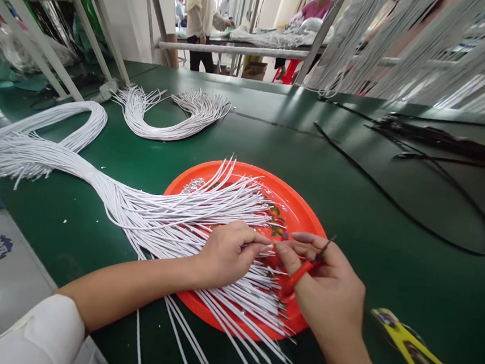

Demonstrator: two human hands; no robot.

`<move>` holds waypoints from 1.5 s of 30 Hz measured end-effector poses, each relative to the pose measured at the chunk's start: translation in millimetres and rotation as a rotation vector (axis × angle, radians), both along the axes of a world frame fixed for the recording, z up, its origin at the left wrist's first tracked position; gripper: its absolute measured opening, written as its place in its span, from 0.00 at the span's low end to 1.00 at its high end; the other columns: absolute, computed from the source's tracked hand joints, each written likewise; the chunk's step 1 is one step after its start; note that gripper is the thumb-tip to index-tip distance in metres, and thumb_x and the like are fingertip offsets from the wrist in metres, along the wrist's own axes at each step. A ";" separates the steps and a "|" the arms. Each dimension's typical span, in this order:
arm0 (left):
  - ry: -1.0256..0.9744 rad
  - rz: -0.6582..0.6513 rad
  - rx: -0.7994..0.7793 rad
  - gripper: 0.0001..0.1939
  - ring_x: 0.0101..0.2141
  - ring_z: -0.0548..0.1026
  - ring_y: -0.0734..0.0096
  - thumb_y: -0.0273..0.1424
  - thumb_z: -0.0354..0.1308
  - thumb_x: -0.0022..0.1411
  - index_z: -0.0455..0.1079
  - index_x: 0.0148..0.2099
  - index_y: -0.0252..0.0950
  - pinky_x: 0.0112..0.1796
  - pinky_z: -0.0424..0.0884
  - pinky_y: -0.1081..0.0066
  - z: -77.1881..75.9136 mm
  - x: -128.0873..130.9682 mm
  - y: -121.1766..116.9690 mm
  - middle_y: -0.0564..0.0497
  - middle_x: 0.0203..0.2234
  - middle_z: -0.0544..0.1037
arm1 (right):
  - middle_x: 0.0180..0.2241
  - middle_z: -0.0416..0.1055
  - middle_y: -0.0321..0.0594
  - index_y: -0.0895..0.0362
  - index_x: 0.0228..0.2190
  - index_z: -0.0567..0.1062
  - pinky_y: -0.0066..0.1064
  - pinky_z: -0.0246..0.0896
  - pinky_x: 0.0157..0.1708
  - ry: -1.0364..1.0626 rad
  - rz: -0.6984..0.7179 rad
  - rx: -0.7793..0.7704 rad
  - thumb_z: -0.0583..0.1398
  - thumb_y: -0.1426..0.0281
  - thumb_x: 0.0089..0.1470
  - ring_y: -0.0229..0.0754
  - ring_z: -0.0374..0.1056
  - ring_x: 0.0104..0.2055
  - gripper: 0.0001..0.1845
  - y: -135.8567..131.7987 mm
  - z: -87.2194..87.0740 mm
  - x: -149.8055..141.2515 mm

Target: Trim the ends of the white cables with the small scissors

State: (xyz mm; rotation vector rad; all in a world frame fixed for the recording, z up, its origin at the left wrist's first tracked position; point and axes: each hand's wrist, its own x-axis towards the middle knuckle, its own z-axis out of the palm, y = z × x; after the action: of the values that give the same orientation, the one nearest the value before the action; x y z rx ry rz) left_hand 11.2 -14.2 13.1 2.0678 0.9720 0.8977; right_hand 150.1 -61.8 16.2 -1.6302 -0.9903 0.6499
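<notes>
A thick bundle of white wires (171, 209) fans out across a round red tray (304, 211) with a printed pattern. My left hand (227, 255) rests over the wires, thumb and forefinger pinched on the end of one wire. Close against those fingertips is my right hand (335, 288), its fingers closed around a red-handled tool (302, 272) with a thin dark metal tip pointing up and away. Its thumb and fingertips also meet near the wire end; any small part between them is hidden. Small shiny metal pieces (193, 185) lie at the tray's far left.
A curved bundle of white wires (165, 131) lies farther back on the green table (263, 144). Black cables (440, 172) spread at the right, with a yellow-handled tool (411, 338) nearer me. White wires hang (367, 45) from a rack; people stand and sit beyond.
</notes>
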 end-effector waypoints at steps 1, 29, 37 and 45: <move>0.028 -0.022 0.001 0.09 0.30 0.71 0.72 0.29 0.51 0.60 0.73 0.38 0.35 0.35 0.68 0.71 -0.1 -0.1 0.0 0.49 0.27 0.75 | 0.26 0.71 0.38 0.55 0.32 0.69 0.35 0.65 0.33 -0.044 0.008 -0.009 0.63 0.59 0.40 0.42 0.69 0.29 0.17 0.6 -3.0 1.7; 0.943 -0.149 0.392 0.08 0.34 0.71 0.62 0.26 0.47 0.60 0.66 0.38 0.31 0.33 0.68 0.66 -7.8 13.0 53.8 0.43 0.33 0.72 | 0.28 0.71 0.38 0.56 0.33 0.70 0.31 0.62 0.28 -0.062 -0.187 0.002 0.60 0.59 0.42 0.39 0.66 0.26 0.17 10.0 -27.5 22.8; 0.610 -0.061 0.479 0.16 0.37 0.71 0.64 0.22 0.45 0.60 0.63 0.50 0.28 0.39 0.67 0.65 1.7 11.1 43.2 0.42 0.35 0.73 | 0.25 0.69 0.36 0.56 0.32 0.69 0.27 0.59 0.20 0.079 -0.192 0.031 0.62 0.60 0.40 0.34 0.62 0.19 0.17 10.7 -24.6 22.0; -0.041 -0.035 -0.136 0.09 0.31 0.72 0.73 0.31 0.53 0.58 0.73 0.36 0.33 0.34 0.67 0.74 15.2 9.7 27.8 0.50 0.30 0.76 | 0.24 0.68 0.35 0.56 0.31 0.69 0.25 0.57 0.18 0.102 -0.189 0.035 0.63 0.61 0.40 0.34 0.62 0.18 0.16 10.1 -19.5 19.9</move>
State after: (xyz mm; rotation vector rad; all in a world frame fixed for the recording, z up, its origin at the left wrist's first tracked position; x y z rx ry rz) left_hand 21.0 13.6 28.3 1.9387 0.9466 0.8292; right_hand 169.9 -51.7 -3.3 -1.6205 -0.7592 0.5773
